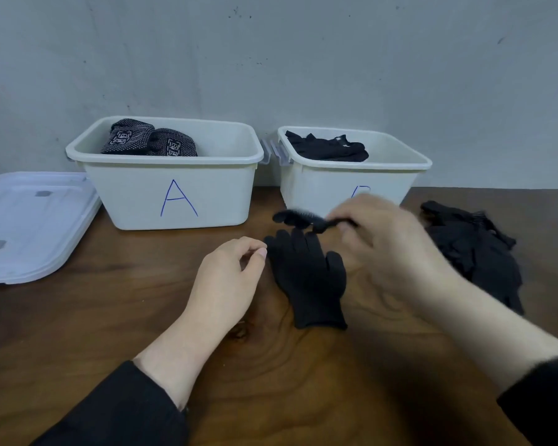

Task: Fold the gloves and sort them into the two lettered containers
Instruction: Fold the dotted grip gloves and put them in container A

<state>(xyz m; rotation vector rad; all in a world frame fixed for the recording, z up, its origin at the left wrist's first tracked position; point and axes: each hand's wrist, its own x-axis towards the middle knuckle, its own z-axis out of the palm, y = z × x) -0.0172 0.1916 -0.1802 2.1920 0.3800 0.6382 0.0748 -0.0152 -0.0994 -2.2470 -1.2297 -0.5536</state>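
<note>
Pinching a second black glove (303, 220) in your right hand (390, 249), you hold it above the flat black glove (306, 278) on the table (110, 317); your left hand (229, 278) rests loosely curled, empty; align fingers before folding toward container B (345, 185).

Two white containers (165, 162), one lid (29, 223), two hands (229, 275), two loose black gloves (306, 278).

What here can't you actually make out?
- Head view: the right bin's letter, mostly covered by the right hand.
- The lifted glove, blurred by motion; its shape is unclear.
- How many gloves are in the pile, one dark heap.
- The lid's left part, cut by the edge.
</note>
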